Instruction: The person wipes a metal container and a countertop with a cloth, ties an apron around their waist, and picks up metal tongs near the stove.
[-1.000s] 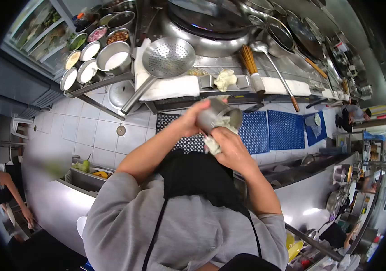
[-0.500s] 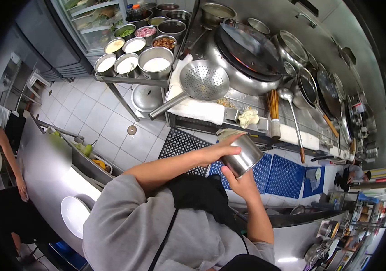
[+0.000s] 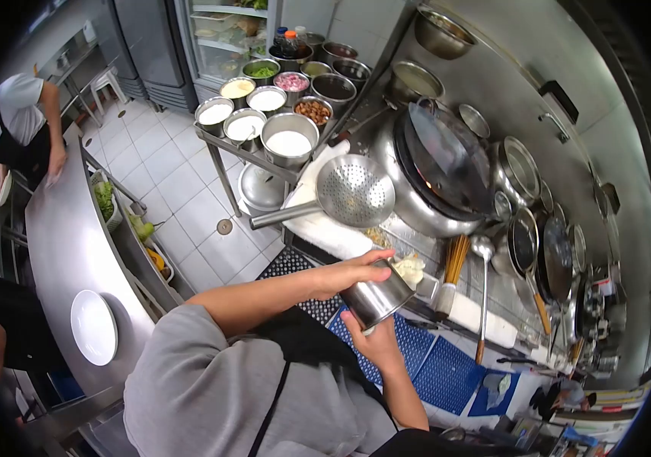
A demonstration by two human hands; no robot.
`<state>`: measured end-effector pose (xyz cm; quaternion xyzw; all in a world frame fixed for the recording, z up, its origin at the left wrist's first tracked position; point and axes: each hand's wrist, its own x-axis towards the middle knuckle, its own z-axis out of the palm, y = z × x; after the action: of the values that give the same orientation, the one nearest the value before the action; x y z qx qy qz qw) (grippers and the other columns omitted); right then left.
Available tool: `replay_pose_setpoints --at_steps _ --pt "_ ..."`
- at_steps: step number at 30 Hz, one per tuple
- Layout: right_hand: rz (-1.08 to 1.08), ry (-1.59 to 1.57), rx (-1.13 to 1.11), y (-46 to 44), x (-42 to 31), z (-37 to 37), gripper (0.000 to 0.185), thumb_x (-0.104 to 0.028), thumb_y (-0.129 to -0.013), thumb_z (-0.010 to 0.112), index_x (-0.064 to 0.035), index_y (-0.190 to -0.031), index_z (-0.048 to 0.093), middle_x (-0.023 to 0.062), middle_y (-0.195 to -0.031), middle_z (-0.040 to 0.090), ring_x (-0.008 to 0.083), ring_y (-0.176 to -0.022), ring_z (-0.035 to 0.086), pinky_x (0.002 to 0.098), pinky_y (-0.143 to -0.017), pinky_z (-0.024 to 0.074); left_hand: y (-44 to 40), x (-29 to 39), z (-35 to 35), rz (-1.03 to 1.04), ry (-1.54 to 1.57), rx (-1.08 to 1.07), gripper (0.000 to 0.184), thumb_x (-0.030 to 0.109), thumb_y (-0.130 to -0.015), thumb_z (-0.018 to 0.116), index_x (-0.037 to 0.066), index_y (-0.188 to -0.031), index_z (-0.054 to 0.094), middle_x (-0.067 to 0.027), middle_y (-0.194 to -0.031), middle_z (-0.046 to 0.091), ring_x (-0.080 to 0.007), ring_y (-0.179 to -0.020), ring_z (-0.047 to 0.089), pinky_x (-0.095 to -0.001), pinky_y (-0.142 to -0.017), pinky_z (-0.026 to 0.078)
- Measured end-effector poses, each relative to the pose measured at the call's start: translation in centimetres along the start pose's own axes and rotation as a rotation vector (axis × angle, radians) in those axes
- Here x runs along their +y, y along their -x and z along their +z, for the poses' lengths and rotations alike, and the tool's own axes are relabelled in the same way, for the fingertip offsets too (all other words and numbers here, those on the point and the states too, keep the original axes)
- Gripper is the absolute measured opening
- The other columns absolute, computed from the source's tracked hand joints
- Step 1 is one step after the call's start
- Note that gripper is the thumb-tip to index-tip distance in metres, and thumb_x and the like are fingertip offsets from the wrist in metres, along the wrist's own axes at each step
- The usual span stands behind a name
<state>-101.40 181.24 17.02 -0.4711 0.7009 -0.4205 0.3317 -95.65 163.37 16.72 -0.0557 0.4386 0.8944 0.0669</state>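
A stainless steel canister (image 3: 379, 297) is tilted between my two hands in front of my chest. My left hand (image 3: 360, 274) is closed around its upper side, with the thumb along the metal. From below, my right hand (image 3: 375, 340) grips its lower end. The contents of the canister, if any, are hidden. Just beyond it, a crumpled pale cloth (image 3: 409, 270) lies at the stove edge. A perforated metal strainer (image 3: 356, 192) rests on a white towel (image 3: 333, 232) to the upper left of my hands.
A wok (image 3: 447, 156) sits on the stove, with a bamboo brush (image 3: 453, 276) and ladle (image 3: 482, 293) on the front edge. Several ingredient pots (image 3: 289, 137) stand on a rack. A white plate (image 3: 95, 327) lies on the left counter (image 3: 67, 251), where a co-worker (image 3: 25, 122) stands.
My view has turned, so the stove and rack appear lower and the left counter shows more fully. Both hands still hold the canister, which now appears closer to the stove edge.
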Motion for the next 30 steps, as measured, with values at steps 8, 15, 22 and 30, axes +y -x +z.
replay_pose_setpoints --at_steps 8,15,22,30 --pt "0.208 -1.123 0.259 -5.8 -0.1 -0.1 0.06 -0.034 -0.091 0.059 0.0031 -0.136 0.043 0.0168 -0.133 0.053 0.0323 -0.121 0.054 0.045 -0.105 0.04 0.8 2.8 -5.5 0.709 -0.8 -0.057 0.12 0.056 -0.07 0.078 0.002 -0.152 0.009 -0.0203 -0.156 0.012 -0.0329 -0.144 0.013 -0.0443 -0.115 0.015" --pt "0.136 -1.123 0.143 -12.7 -1.2 1.4 0.069 -0.049 -0.095 0.05 0.0004 -0.141 0.037 0.0162 -0.137 0.05 0.0317 -0.125 0.05 0.0455 -0.105 0.0394 1.2 6.9 -11.9 0.677 -0.585 -0.067 0.103 0.038 -0.072 0.074 0.004 -0.151 0.019 -0.0233 -0.149 0.026 -0.0355 -0.139 0.027 -0.0408 -0.114 0.02" --pt "0.268 -0.659 0.332 -18.7 -2.1 3.2 0.06 -0.036 -0.094 0.058 -0.001 -0.139 0.04 0.0139 -0.132 0.054 0.0295 -0.119 0.055 0.045 -0.101 0.0433 0.4 10.3 -15.8 0.519 -0.505 0.193 0.105 0.036 -0.074 0.075 0.007 -0.153 0.012 -0.0235 -0.151 0.016 -0.0351 -0.141 0.018 -0.0407 -0.115 0.018" --pt "0.161 -0.995 0.353 -20.9 -5.4 4.0 0.085 -0.062 -0.09 0.049 -0.0022 -0.146 0.029 0.0164 -0.145 0.04 0.0339 -0.13 0.045 0.0477 -0.107 0.0386 0.2 12.9 -18.2 0.703 -0.673 -0.04 0.103 0.038 -0.068 0.082 0.008 -0.15 0.027 -0.0227 -0.151 0.024 -0.0366 -0.137 0.033 -0.043 -0.111 0.027"
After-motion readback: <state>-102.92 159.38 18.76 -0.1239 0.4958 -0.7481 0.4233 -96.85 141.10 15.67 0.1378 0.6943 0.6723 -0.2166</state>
